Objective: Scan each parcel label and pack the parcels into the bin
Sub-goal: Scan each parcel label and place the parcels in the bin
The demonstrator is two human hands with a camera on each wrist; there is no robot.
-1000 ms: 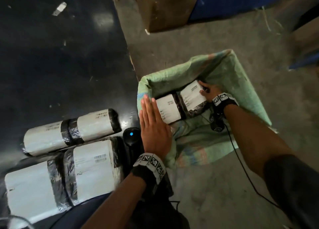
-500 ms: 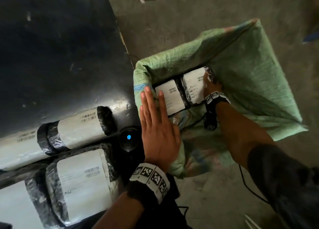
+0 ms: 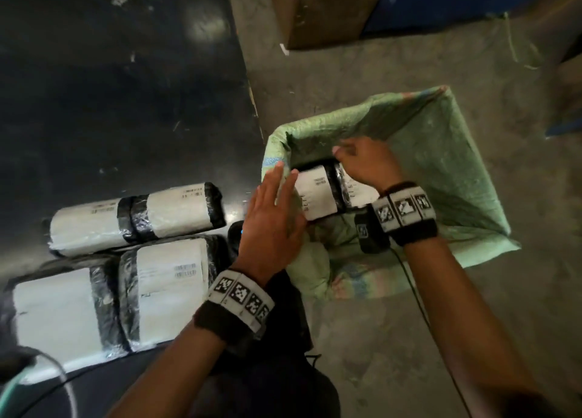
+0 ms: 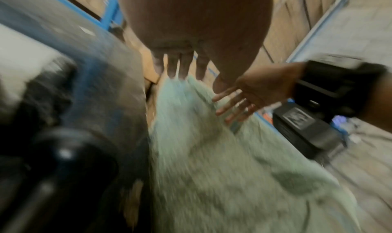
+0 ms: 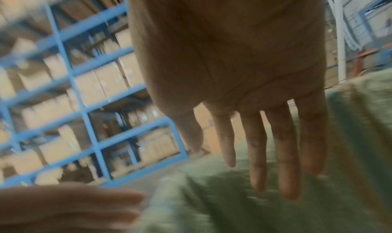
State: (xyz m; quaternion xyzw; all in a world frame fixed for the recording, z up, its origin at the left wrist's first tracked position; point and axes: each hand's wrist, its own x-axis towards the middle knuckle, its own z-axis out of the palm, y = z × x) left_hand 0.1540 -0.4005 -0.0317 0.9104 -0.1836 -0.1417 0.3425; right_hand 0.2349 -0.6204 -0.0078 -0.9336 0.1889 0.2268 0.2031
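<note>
A green woven sack bin stands on the floor right of the black table. Inside it, against the far-left wall, lies a white parcel with black wrap. My right hand hovers just above that parcel with straight fingers and holds nothing. My left hand is flat, fingers together, over the bin's near-left rim. Both wrist views, though blurred, show straight fingers above the green sack. Three more white parcels lie on the table.
A black scanner sits on the table's edge, half hidden by my left hand. A brown cardboard box stands on the concrete floor beyond the bin. A cable runs from my right wrist. Blue shelving with boxes fills the background.
My right hand has come off the parcel's far end and risen over it, moving left. The parcel stays in the bin. My left hand remains flat at the rim.
</note>
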